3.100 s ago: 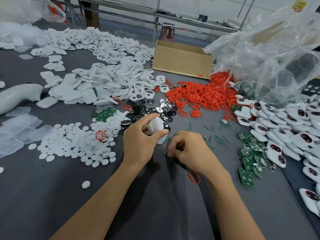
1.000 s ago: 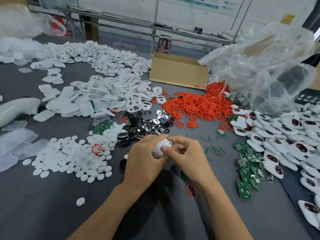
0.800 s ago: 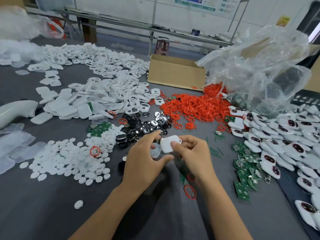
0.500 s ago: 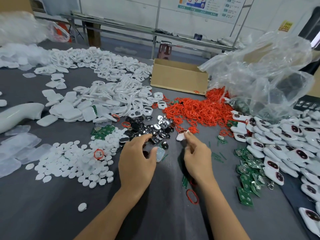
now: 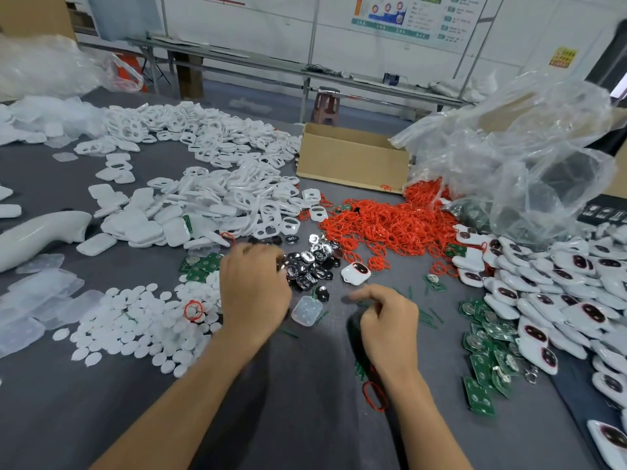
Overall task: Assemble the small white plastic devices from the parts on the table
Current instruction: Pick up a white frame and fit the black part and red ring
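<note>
A small white device [image 5: 355,272] with a dark oval window lies on the grey table just beyond my right hand [image 5: 390,322]. That hand rests on the table with the index finger pointing left, the other fingers loosely curled, holding nothing. My left hand [image 5: 254,293] reaches into the pile of black and chrome lens pieces [image 5: 310,264]; its fingertips are blurred and hidden, so any grip is unclear. A clear square plastic piece [image 5: 307,310] lies between the two hands.
White shells [image 5: 210,205] are heaped at the back left and white discs [image 5: 135,320] at the left. Orange rings [image 5: 383,225] lie behind, with a cardboard box [image 5: 353,157] and a plastic bag [image 5: 526,157]. Green circuit boards [image 5: 488,351] and finished devices [image 5: 559,293] fill the right.
My right hand set the white device down on the table and drew back. My left hand let go of the clear piece and moved forward onto the black lens pile.
</note>
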`<state>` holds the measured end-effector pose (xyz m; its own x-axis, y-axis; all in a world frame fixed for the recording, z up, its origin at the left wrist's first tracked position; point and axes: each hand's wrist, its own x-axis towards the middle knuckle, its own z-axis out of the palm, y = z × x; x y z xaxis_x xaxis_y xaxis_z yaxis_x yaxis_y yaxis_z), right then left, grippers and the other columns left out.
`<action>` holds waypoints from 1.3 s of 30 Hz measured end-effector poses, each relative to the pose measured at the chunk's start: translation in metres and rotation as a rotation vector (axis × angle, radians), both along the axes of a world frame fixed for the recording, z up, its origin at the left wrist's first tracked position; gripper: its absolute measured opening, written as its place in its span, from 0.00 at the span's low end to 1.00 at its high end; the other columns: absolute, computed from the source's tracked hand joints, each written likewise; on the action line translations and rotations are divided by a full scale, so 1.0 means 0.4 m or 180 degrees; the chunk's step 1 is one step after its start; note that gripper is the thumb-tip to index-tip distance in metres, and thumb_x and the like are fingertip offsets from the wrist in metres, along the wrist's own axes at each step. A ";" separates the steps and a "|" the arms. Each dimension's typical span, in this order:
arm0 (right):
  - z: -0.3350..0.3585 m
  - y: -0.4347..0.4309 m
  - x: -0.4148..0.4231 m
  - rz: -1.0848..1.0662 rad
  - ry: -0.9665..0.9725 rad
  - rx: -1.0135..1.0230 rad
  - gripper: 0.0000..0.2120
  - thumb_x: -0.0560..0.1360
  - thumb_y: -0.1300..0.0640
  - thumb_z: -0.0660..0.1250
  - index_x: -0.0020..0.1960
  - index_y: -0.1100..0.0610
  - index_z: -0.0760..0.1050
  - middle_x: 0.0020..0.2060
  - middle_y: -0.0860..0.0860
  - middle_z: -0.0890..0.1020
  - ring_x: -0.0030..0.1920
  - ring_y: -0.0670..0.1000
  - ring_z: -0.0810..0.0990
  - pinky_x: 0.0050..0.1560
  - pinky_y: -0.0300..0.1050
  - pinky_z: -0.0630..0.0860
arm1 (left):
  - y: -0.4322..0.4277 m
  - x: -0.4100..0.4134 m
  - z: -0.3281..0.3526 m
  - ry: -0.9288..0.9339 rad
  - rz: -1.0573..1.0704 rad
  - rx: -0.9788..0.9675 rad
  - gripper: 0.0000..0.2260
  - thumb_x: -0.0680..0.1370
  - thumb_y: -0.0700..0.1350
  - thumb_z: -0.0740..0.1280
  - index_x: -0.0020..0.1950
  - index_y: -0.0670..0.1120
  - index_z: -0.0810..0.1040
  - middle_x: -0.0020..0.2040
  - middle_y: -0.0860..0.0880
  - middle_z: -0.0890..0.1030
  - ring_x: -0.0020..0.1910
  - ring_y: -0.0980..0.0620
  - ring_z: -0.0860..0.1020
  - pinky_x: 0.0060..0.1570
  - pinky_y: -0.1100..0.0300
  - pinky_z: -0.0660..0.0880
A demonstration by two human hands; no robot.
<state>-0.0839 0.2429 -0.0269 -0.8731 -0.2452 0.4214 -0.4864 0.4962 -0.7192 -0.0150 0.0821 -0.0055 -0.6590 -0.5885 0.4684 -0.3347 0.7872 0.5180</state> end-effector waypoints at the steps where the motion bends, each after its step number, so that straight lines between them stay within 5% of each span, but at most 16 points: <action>1: -0.002 0.002 0.000 -0.0032 -0.0044 0.0006 0.23 0.61 0.76 0.56 0.33 0.53 0.82 0.31 0.46 0.80 0.30 0.41 0.72 0.34 0.34 0.64 | -0.023 -0.024 0.024 -0.0203 0.0042 -0.0151 0.12 0.75 0.40 0.68 0.58 0.44 0.80 0.54 0.47 0.82 0.58 0.44 0.75 0.59 0.51 0.68; 5: -0.001 -0.001 0.004 0.0098 -0.0096 -0.0020 0.22 0.61 0.74 0.57 0.26 0.47 0.74 0.25 0.44 0.76 0.28 0.44 0.72 0.31 0.33 0.63 | -0.137 -0.111 0.100 -0.0638 0.0195 -0.0263 0.15 0.74 0.35 0.64 0.61 0.39 0.76 0.55 0.41 0.80 0.58 0.40 0.75 0.53 0.49 0.73; 10: -0.008 -0.021 0.015 0.0416 0.0020 0.0113 0.17 0.57 0.65 0.51 0.27 0.53 0.78 0.28 0.44 0.76 0.29 0.41 0.72 0.34 0.33 0.64 | -0.200 -0.184 0.070 -0.1259 -0.0351 -0.0419 0.19 0.77 0.33 0.60 0.67 0.44 0.75 0.60 0.41 0.77 0.63 0.41 0.72 0.54 0.47 0.75; 14: -0.018 -0.020 0.011 0.0512 0.0073 0.0090 0.18 0.57 0.67 0.52 0.28 0.54 0.78 0.29 0.46 0.78 0.29 0.41 0.72 0.33 0.30 0.63 | -0.244 -0.175 0.008 -0.1813 -0.0264 -0.0753 0.12 0.77 0.35 0.62 0.55 0.41 0.81 0.54 0.42 0.78 0.52 0.43 0.77 0.48 0.51 0.78; 18: -0.016 -0.024 0.017 0.0621 0.0131 0.0185 0.17 0.58 0.70 0.53 0.28 0.55 0.78 0.28 0.43 0.75 0.31 0.41 0.72 0.35 0.31 0.66 | -0.248 -0.172 0.006 -0.1702 -0.0067 -0.0921 0.10 0.73 0.31 0.64 0.47 0.42 0.82 0.48 0.43 0.81 0.45 0.43 0.79 0.42 0.54 0.75; 25: -0.007 -0.022 0.018 0.0526 0.0051 0.0133 0.20 0.61 0.75 0.56 0.28 0.54 0.78 0.26 0.39 0.73 0.30 0.40 0.72 0.34 0.27 0.62 | -0.223 -0.155 0.000 -0.1019 0.0089 -0.1039 0.12 0.76 0.35 0.64 0.52 0.47 0.84 0.47 0.47 0.84 0.51 0.46 0.78 0.60 0.54 0.64; 28: -0.008 -0.021 0.017 0.0520 0.0042 0.0016 0.20 0.61 0.76 0.57 0.28 0.53 0.78 0.24 0.38 0.73 0.29 0.39 0.73 0.32 0.27 0.62 | -0.165 -0.122 0.025 0.0267 -0.0312 -0.0210 0.11 0.78 0.35 0.65 0.54 0.45 0.84 0.49 0.47 0.85 0.50 0.51 0.80 0.59 0.57 0.72; 32: -0.007 -0.026 0.017 0.0391 -0.0073 -0.0444 0.20 0.66 0.75 0.59 0.34 0.53 0.81 0.26 0.41 0.78 0.26 0.42 0.73 0.30 0.30 0.62 | -0.013 -0.046 0.051 0.1747 -0.0697 0.1657 0.12 0.76 0.33 0.67 0.50 0.48 0.84 0.41 0.53 0.84 0.36 0.68 0.79 0.35 0.77 0.71; 36: 0.010 -0.026 0.023 0.0511 -0.0602 -0.1207 0.16 0.72 0.73 0.62 0.42 0.55 0.82 0.35 0.48 0.84 0.33 0.48 0.80 0.37 0.39 0.75 | 0.091 0.020 0.010 0.1871 -0.1056 0.3547 0.21 0.74 0.29 0.67 0.56 0.54 0.79 0.40 0.49 0.86 0.38 0.53 0.84 0.36 0.63 0.80; 39: 0.032 -0.022 0.030 0.0996 -0.1353 -0.1990 0.11 0.75 0.71 0.62 0.46 0.60 0.82 0.38 0.51 0.85 0.34 0.47 0.80 0.38 0.36 0.76 | 0.101 0.042 -0.025 0.1657 -0.1039 0.4048 0.21 0.74 0.27 0.66 0.57 0.51 0.79 0.39 0.45 0.86 0.33 0.49 0.83 0.34 0.59 0.81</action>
<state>-0.0720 0.2341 -0.0142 -0.9193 -0.3334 0.2093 -0.1593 -0.1713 -0.9723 0.0017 0.1223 -0.0154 -0.7644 -0.6440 -0.0306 0.2161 -0.3006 0.9290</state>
